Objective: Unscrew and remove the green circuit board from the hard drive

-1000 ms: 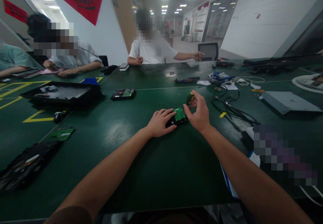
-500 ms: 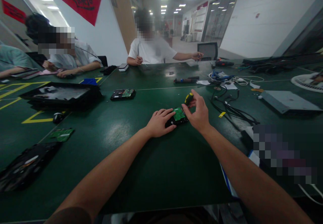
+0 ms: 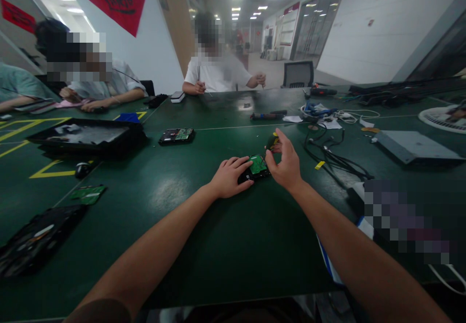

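On the green table lies a hard drive (image 3: 257, 165), its green circuit board facing up. My left hand (image 3: 229, 177) grips it from the left, fingers over the top edge and thumb along the near side. My right hand (image 3: 287, 163) is closed around a screwdriver (image 3: 271, 142) with a black and yellow handle. Its handle stands tilted above the right part of the drive, and the shaft reaches down toward the board. Whether the tip sits in a screw is too small to tell.
Another hard drive (image 3: 176, 136) lies further left, near a black tray-like casing (image 3: 87, 138). A loose circuit board (image 3: 88, 194) and a black casing (image 3: 40, 238) are at near left. Cables (image 3: 331, 155) and a grey metal box (image 3: 418, 147) occupy the right. A co-worker (image 3: 218, 73) sits opposite.
The screwdriver handle has turned in my right fingers, showing less yellow. My left hand and the drive stay put. The co-worker opposite has drawn an outstretched hand back toward the body.
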Tool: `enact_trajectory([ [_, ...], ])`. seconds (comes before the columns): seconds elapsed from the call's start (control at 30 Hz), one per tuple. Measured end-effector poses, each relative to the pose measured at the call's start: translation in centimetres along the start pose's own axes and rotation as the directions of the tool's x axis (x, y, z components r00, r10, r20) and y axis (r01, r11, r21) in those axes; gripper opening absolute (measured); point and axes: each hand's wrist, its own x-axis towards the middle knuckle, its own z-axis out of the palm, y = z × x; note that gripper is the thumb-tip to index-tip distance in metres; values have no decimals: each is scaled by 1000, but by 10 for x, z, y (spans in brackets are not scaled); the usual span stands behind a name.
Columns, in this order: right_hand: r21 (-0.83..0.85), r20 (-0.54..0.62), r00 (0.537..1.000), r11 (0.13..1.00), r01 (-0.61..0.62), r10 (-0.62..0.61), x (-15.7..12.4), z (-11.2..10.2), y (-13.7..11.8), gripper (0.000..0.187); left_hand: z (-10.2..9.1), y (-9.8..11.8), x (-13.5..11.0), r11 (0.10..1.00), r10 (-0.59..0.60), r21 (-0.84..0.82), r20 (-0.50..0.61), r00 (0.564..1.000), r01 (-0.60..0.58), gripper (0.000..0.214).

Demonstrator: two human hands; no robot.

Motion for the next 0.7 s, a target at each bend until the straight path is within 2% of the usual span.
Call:
enact_trajectory([
  [0.7, -19, -13, 1000, 1000, 5, -5, 1, -1, -2, 65, -1, 0, 0, 1000, 1, -9, -1, 1000, -1, 75],
])
